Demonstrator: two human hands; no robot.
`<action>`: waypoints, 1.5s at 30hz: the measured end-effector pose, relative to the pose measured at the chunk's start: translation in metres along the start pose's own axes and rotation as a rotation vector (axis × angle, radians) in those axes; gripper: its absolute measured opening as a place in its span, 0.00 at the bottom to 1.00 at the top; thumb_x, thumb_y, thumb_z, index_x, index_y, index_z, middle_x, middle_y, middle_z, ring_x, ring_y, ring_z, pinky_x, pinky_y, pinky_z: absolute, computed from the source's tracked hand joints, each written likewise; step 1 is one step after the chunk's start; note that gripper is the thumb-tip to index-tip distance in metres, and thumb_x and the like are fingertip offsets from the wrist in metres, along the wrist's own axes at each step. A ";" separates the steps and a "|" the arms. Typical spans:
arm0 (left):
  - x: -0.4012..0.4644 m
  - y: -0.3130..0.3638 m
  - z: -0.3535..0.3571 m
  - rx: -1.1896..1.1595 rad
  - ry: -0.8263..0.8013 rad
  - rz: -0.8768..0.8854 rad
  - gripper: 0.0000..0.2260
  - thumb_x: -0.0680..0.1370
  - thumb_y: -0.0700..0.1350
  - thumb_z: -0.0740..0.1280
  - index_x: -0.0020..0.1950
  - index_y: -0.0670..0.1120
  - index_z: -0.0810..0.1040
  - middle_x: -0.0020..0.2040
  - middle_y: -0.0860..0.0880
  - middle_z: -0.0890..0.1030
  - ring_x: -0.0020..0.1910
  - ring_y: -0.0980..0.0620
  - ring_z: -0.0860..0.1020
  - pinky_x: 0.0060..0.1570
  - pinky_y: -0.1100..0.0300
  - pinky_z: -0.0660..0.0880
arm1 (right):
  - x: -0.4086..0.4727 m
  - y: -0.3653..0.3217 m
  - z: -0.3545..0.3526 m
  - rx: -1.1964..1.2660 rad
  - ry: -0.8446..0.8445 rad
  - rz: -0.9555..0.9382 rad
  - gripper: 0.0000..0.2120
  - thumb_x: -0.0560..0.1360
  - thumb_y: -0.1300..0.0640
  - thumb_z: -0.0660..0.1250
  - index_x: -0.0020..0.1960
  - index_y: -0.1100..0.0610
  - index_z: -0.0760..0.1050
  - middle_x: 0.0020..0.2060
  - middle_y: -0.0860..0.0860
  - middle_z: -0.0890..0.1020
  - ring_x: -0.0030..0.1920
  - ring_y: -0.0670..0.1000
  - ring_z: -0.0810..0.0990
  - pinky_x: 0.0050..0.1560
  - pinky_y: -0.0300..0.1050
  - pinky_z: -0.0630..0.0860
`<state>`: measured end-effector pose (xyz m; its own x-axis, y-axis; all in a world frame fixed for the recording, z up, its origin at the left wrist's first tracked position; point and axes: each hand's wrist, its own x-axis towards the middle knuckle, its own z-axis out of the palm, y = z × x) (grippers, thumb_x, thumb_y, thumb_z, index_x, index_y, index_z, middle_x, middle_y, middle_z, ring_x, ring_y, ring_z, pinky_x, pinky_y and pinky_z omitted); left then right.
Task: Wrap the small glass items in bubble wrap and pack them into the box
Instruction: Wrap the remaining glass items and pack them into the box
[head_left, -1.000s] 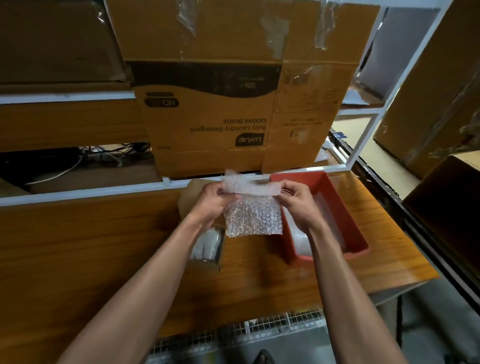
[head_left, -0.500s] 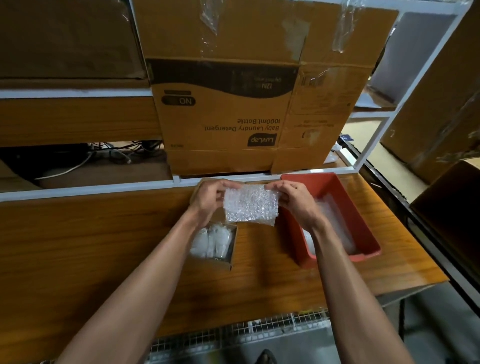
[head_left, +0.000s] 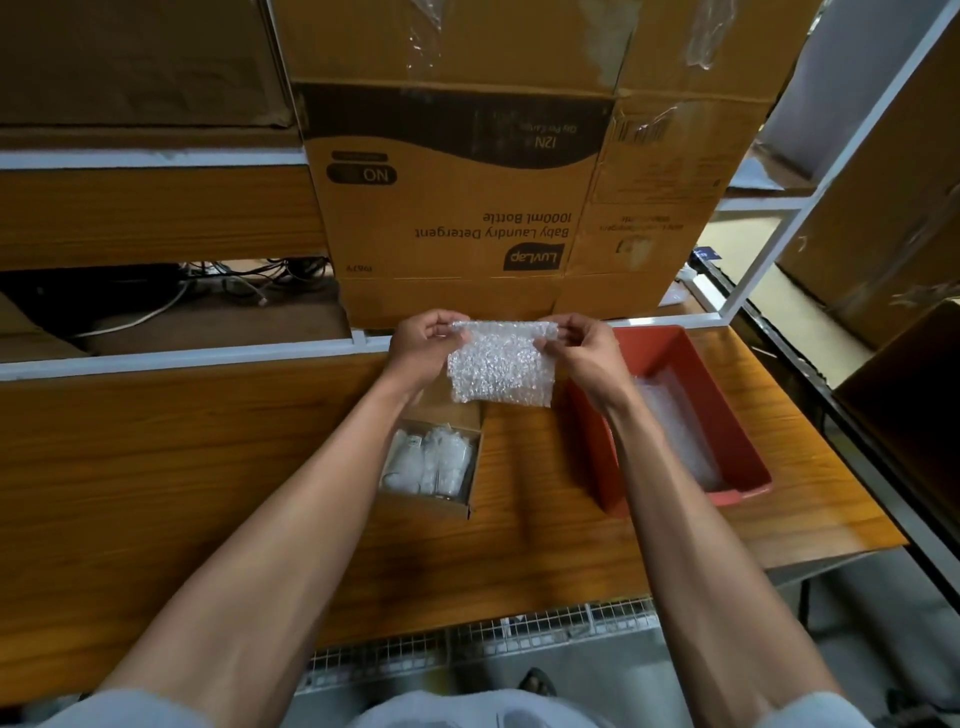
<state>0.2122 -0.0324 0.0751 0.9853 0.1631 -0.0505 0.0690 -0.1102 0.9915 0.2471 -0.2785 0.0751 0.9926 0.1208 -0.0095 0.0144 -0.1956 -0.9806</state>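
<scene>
You hold one rectangular sheet of bubble wrap (head_left: 501, 364), clear and pebbled, above the wooden table (head_left: 156, 467). Your left hand (head_left: 423, 345) pinches its upper left corner between curled fingers and thumb; your right hand (head_left: 584, 353) pinches the upper right corner likewise. Both forearms extend forward, wrists raised. The sheet hangs between the two hands. Below it stands one small open cardboard box (head_left: 431, 467) containing wrapped white bundles; their count cannot be told. One red plastic tray (head_left: 670, 415), rectangular and smooth, sits just right, holding more clear wrap.
</scene>
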 end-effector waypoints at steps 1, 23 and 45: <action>0.001 0.000 -0.001 0.013 0.014 -0.001 0.09 0.79 0.40 0.75 0.58 0.50 0.84 0.56 0.48 0.85 0.59 0.47 0.83 0.62 0.51 0.81 | 0.002 0.000 0.001 -0.002 0.009 0.002 0.10 0.76 0.59 0.78 0.56 0.55 0.84 0.45 0.53 0.86 0.46 0.50 0.85 0.52 0.47 0.84; -0.008 -0.002 0.035 -0.015 -0.068 0.132 0.19 0.77 0.43 0.78 0.66 0.51 0.79 0.64 0.53 0.82 0.54 0.55 0.86 0.53 0.57 0.84 | -0.003 0.003 0.031 0.165 -0.168 -0.074 0.05 0.83 0.62 0.69 0.57 0.57 0.81 0.46 0.53 0.86 0.47 0.50 0.82 0.50 0.44 0.79; 0.002 -0.011 0.020 0.081 -0.149 0.069 0.12 0.77 0.41 0.78 0.57 0.50 0.82 0.52 0.53 0.85 0.53 0.55 0.83 0.57 0.60 0.80 | -0.009 0.006 0.051 0.023 -0.110 0.005 0.11 0.83 0.58 0.65 0.66 0.54 0.76 0.58 0.53 0.84 0.60 0.55 0.84 0.61 0.56 0.83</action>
<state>0.2164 -0.0501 0.0615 1.0000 0.0060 -0.0060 0.0070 -0.1954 0.9807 0.2319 -0.2315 0.0595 0.9733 0.2267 -0.0344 0.0058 -0.1743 -0.9847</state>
